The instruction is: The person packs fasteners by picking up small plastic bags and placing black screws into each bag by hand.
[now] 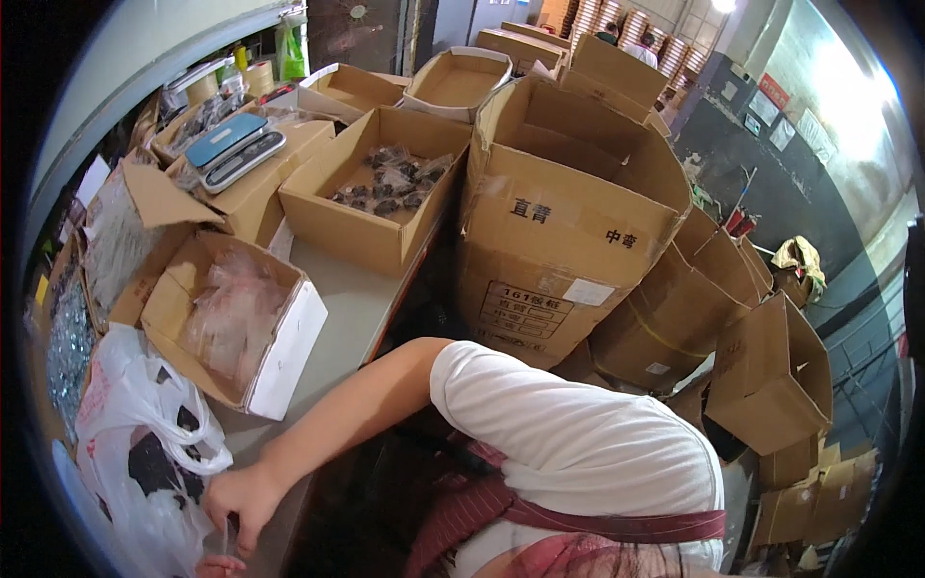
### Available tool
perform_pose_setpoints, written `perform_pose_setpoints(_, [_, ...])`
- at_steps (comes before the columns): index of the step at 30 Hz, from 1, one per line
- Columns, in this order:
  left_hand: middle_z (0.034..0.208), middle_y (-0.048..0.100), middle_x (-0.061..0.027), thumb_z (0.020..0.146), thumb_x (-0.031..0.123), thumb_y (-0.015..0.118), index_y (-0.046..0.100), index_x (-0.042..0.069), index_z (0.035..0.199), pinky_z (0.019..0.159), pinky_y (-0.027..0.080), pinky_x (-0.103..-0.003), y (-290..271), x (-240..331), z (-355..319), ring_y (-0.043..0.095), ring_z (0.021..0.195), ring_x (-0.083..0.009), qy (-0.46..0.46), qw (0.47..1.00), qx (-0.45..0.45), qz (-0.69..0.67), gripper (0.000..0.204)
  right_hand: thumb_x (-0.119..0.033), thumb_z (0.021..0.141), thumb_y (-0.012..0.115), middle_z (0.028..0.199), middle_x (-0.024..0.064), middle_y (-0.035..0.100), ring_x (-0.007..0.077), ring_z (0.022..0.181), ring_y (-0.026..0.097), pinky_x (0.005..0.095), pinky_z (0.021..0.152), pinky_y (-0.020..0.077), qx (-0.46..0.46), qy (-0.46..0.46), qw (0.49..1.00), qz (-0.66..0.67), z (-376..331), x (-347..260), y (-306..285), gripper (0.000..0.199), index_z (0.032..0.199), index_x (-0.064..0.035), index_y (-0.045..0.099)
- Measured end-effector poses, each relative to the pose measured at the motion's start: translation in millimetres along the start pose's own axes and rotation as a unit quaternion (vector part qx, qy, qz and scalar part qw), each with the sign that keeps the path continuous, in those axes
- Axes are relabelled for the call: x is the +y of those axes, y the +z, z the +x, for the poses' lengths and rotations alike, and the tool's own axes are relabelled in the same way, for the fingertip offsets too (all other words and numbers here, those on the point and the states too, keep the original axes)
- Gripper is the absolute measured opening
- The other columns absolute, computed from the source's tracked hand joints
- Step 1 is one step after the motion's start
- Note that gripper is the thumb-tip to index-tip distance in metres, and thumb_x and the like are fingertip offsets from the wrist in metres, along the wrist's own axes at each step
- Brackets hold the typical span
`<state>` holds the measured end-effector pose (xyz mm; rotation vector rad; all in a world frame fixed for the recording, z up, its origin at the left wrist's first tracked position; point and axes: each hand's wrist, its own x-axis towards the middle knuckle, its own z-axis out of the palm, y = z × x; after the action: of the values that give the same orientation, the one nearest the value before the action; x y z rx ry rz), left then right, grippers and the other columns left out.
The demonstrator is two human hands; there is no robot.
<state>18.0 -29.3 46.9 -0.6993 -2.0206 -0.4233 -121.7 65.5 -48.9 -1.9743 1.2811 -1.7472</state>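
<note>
My right hand (248, 499) reaches across to the lower left, with thumb and fingers closed on a small clear plastic piece (230, 536), too small to tell whether it is a bag. Just below, at the picture's edge, only the fingertips of my left hand (220, 565) show; they look pinched at the lower end of the same piece. Beside my hands lies a white plastic carrier bag (135, 424) with dark parts (154, 464) showing through its opening. Beyond it stands an open carton (279, 361) holding clear plastic bags (234, 318).
On the table (371, 289) stands a carton (337, 217) of bagged black parts (395, 183). A blue-and-grey device (236, 154) rests on a box behind. Tall open cartons (568, 231) crowd the table's right side; more boxes (771, 376) stand farther right.
</note>
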Motion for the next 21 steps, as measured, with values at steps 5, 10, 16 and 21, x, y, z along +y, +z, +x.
perform_pose_setpoints(5, [0.126, 0.053, -0.0137, 0.104, 0.040, 0.053, 0.054, 0.003, 0.139, 0.082, 0.047, -0.040, 16, 23, 14, 0.055, 0.086, -0.0220, -0.086, 0.987, -0.063, -0.117, 0.051, -0.028, 0.069, 0.088, 0.074, 0.0177, 0.066, 0.0274, 0.072, 0.065, 0.0415, 0.064, 0.0506, -0.019, 0.121, 0.986, 0.115, -18, -8, -25, 0.036, 0.079, 0.0029, 0.072])
perform_pose_setpoints(10, [0.098, 0.068, -0.0127, 0.102, 0.013, 0.054, 0.068, -0.003, 0.101, 0.076, 0.050, -0.029, 70, 104, 119, 0.063, 0.086, -0.0180, -0.363, 0.892, 0.028, -0.269, 0.021, -0.028, 0.071, 0.087, 0.077, 0.0137, 0.068, 0.0237, 0.075, 0.064, 0.0393, 0.069, 0.0512, -0.054, 0.226, 0.939, 0.253, -36, -6, -31, 0.038, 0.086, 0.0034, 0.071])
perform_pose_setpoints(16, [0.089, 0.076, -0.0137, 0.097, 0.050, 0.068, 0.077, -0.004, 0.096, 0.067, 0.053, -0.031, 83, 95, 200, 0.070, 0.075, -0.0204, -0.057, 0.859, -0.076, -0.503, 0.055, -0.026, 0.073, 0.086, 0.078, 0.0125, 0.068, 0.0224, 0.076, 0.065, 0.0382, 0.069, 0.0516, -0.072, 0.266, 0.931, 0.237, -28, -28, -14, 0.035, 0.088, 0.0022, 0.072])
perform_pose_setpoints(21, [0.095, 0.075, -0.0128, 0.096, 0.041, 0.071, 0.069, -0.004, 0.119, 0.068, 0.054, -0.030, 75, 56, 207, 0.071, 0.077, -0.0194, 0.162, 0.830, -0.177, -0.504, 0.050, -0.025, 0.075, 0.085, 0.079, 0.0115, 0.069, 0.0213, 0.077, 0.065, 0.0372, 0.068, 0.0520, -0.093, 0.291, 0.929, 0.208, -34, -19, -9, 0.033, 0.090, 0.0012, 0.073])
